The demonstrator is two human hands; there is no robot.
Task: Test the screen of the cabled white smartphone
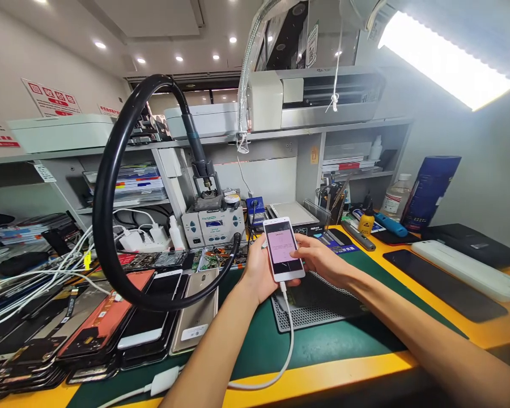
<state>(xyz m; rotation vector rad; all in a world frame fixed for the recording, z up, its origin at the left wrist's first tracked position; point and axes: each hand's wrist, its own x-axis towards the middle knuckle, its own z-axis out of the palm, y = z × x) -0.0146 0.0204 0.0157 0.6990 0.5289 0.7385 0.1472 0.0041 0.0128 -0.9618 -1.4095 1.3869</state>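
A white smartphone (281, 248) with a pinkish page and a dark lower band on its lit screen is held up over the bench. My left hand (257, 271) is closed round its left side and back. At the right edge is my right hand (318, 255), with one digit on the lower right of the screen and another by the edge; its remaining fingers are partly hidden. A white charging cable (289, 334) is plugged into the phone's bottom and curves down to the bench edge. Below the phone lies a dark perforated mat (297, 317) on the green work mat (323, 351).
Stacked phones and phone parts (148, 317) fill the left side. A thick black hose (100, 187) arches from a grey rework station (215, 226). To the right stand a yellow bottle (366, 221), a clear bottle (396, 198) and a long white device (467, 269). A bright lamp (446, 56) hangs above.
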